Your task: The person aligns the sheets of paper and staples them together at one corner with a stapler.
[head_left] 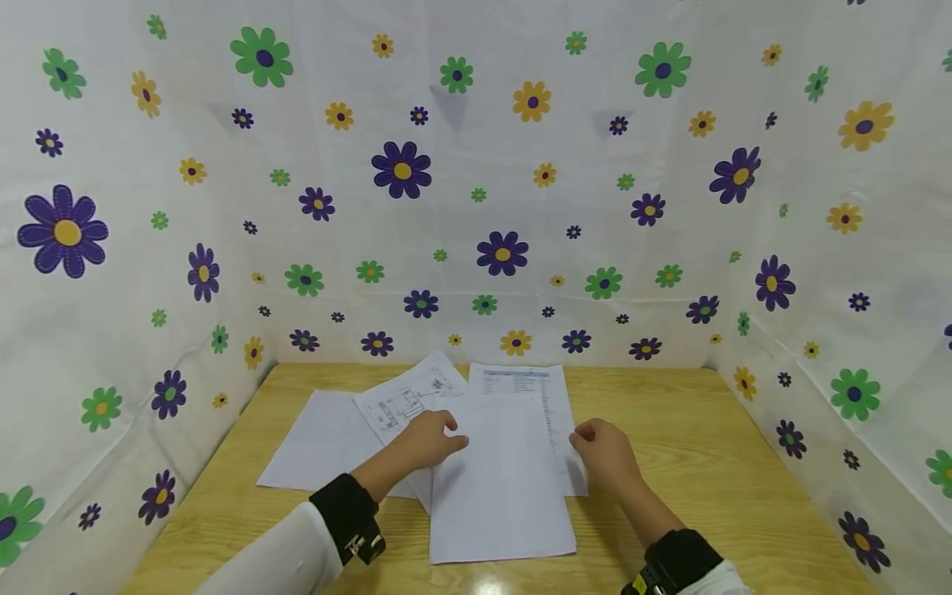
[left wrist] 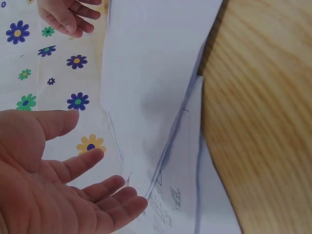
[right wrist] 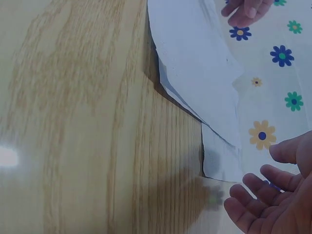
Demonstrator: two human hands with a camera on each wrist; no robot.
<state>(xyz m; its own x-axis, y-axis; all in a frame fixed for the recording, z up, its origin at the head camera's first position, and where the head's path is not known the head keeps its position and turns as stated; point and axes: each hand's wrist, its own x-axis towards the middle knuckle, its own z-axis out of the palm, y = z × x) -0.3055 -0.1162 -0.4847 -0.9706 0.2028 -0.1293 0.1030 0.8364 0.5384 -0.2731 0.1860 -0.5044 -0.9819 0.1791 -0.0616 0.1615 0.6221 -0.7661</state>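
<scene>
Item: blank white sheet (head_left: 498,479), lying uppermost at the middle of the wooden table (head_left: 684,438), its near edge towards the wearer. Beneath its far end: a printed sheet with a table of text (head_left: 516,380), showing along the top and right side. To the left: a sheet with line drawings (head_left: 409,401), set askew, partly over a second blank sheet (head_left: 316,446).

Left hand (head_left: 430,438): above the blank sheet's left edge, thumb and fingers spread — nothing grasped; contact with the paper could not be told. Right hand (head_left: 606,454): just beside the printed sheet's right edge, fingers loosely bent and apart, likewise holding nothing.

Also recorded: black straps (head_left: 345,508) on both wrists, white sleeves (head_left: 278,554); a flower-patterned hanging (head_left: 461,223) stood behind and at both sides
</scene>
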